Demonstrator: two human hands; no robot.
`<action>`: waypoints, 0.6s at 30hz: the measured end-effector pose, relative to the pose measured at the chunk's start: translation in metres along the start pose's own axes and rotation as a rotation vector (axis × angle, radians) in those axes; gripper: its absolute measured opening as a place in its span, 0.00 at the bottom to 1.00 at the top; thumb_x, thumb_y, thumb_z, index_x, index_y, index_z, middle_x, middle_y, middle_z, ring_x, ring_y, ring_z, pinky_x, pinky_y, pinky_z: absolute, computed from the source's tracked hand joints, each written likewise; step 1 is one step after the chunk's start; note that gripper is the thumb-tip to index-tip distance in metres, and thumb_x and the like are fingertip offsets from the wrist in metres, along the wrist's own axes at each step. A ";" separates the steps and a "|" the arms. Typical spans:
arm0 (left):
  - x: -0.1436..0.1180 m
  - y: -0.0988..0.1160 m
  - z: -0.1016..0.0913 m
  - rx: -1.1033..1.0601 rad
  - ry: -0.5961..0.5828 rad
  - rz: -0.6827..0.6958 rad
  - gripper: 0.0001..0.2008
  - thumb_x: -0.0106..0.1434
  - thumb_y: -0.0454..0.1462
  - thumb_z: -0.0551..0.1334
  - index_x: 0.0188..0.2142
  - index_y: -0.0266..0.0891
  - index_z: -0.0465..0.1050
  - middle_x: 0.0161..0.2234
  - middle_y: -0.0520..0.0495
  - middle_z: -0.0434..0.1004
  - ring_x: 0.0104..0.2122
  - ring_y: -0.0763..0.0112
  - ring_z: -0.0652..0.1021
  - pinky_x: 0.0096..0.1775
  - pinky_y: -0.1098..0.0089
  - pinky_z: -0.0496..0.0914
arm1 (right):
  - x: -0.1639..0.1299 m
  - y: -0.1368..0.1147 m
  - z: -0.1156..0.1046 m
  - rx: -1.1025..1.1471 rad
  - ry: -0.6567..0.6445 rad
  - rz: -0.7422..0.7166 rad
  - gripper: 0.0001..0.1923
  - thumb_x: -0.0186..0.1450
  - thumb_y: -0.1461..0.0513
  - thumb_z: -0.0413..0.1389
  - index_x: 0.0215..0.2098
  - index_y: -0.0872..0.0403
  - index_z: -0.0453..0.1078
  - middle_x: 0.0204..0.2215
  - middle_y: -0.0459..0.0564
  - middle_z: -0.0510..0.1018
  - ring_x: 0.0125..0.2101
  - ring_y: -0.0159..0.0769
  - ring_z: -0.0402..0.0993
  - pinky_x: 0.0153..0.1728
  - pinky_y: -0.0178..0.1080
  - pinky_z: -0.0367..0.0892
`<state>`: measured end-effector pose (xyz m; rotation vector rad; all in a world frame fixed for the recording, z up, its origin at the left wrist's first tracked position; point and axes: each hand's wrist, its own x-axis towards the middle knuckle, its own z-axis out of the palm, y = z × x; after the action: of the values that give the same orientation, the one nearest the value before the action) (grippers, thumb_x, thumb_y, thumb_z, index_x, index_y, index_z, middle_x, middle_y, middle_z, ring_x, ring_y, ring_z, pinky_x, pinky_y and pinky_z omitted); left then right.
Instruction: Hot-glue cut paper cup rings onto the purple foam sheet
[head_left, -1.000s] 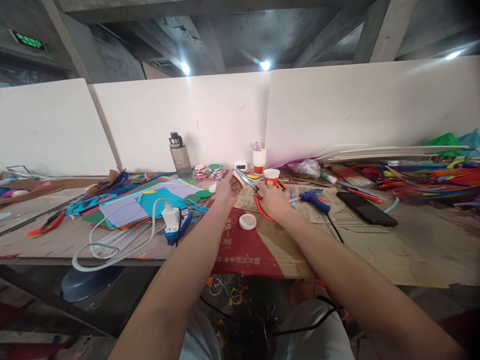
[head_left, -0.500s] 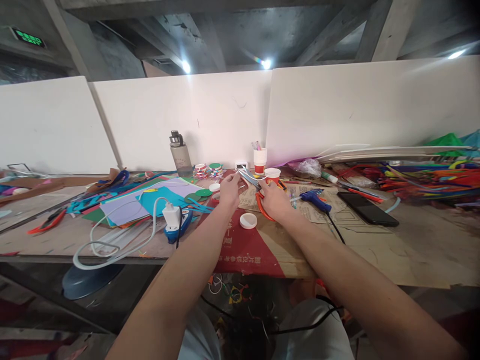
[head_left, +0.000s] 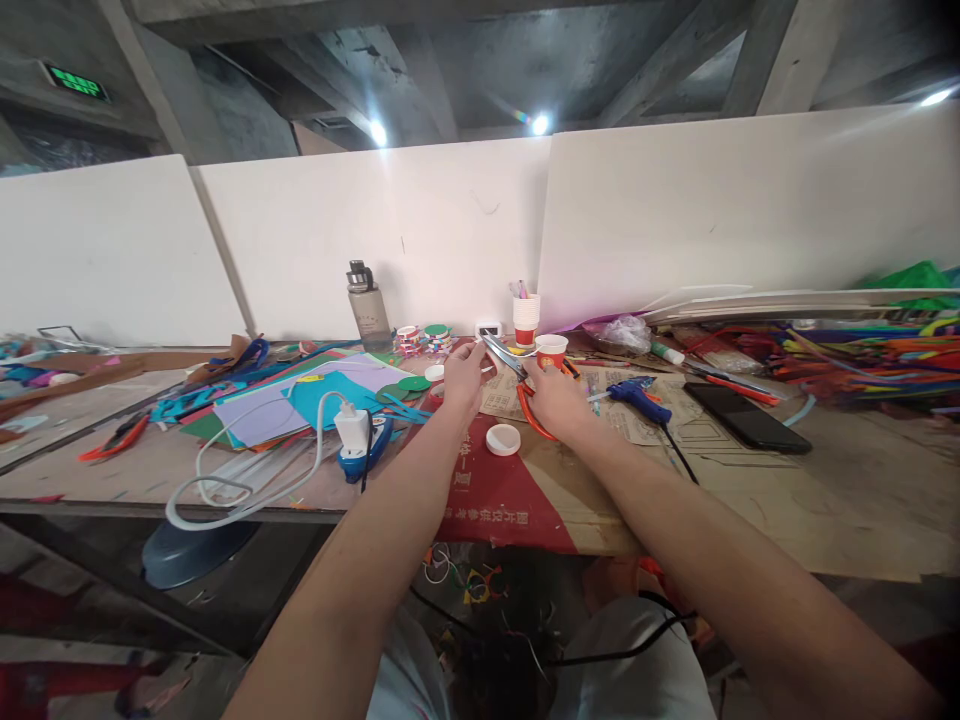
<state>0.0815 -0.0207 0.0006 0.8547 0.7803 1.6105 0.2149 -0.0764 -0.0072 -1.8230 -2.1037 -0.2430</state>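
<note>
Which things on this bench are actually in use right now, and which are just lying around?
In use:
right hand gripping orange-handled scissors
left hand at the blades, holding something too small to identify

Lying about:
white lid
blue glue gun
black phone
water bottle
red paper cup

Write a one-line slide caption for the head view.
Right hand works orange-handled scissors toward the left hand above a cluttered craft table.
</note>
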 end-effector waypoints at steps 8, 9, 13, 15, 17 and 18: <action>0.009 -0.003 -0.006 -0.074 -0.007 -0.042 0.09 0.51 0.32 0.68 0.26 0.37 0.67 0.25 0.52 0.75 0.25 0.77 0.76 0.31 0.74 0.69 | 0.000 0.002 0.003 0.018 -0.011 -0.012 0.20 0.70 0.59 0.45 0.58 0.50 0.63 0.43 0.57 0.77 0.43 0.47 0.76 0.39 0.42 0.68; 0.007 -0.003 -0.005 -0.074 -0.011 -0.041 0.10 0.51 0.32 0.68 0.26 0.37 0.66 0.25 0.53 0.75 0.25 0.77 0.75 0.31 0.74 0.68 | 0.000 0.002 0.003 0.020 -0.008 -0.011 0.20 0.70 0.58 0.45 0.58 0.50 0.62 0.44 0.57 0.77 0.43 0.47 0.76 0.39 0.41 0.68; -0.002 -0.004 0.001 -0.058 -0.018 -0.044 0.12 0.50 0.32 0.69 0.25 0.38 0.64 0.24 0.53 0.75 0.24 0.76 0.75 0.32 0.72 0.70 | 0.000 0.003 0.004 0.021 0.008 0.010 0.21 0.70 0.57 0.44 0.60 0.51 0.59 0.46 0.59 0.74 0.42 0.47 0.76 0.38 0.42 0.68; -0.004 -0.005 0.004 -0.049 -0.018 -0.050 0.13 0.50 0.33 0.70 0.25 0.38 0.63 0.24 0.54 0.74 0.25 0.76 0.75 0.34 0.71 0.71 | 0.001 0.003 0.004 0.017 0.012 0.021 0.21 0.70 0.58 0.44 0.60 0.51 0.59 0.47 0.60 0.73 0.42 0.48 0.76 0.38 0.43 0.68; -0.004 -0.006 0.004 -0.042 -0.014 -0.054 0.15 0.49 0.34 0.71 0.25 0.38 0.63 0.24 0.55 0.74 0.25 0.76 0.75 0.34 0.71 0.71 | 0.001 0.003 0.005 0.013 0.011 0.024 0.20 0.70 0.59 0.44 0.60 0.50 0.60 0.47 0.60 0.72 0.42 0.48 0.76 0.39 0.43 0.68; -0.004 -0.006 0.004 -0.038 -0.013 -0.056 0.16 0.48 0.35 0.71 0.25 0.38 0.62 0.24 0.55 0.73 0.25 0.76 0.75 0.34 0.71 0.71 | 0.001 0.003 0.005 0.012 0.010 0.022 0.20 0.70 0.59 0.44 0.59 0.50 0.60 0.48 0.59 0.72 0.42 0.47 0.75 0.39 0.43 0.67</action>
<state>0.0886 -0.0234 -0.0026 0.8086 0.7566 1.5641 0.2170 -0.0733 -0.0114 -1.8335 -2.0728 -0.2327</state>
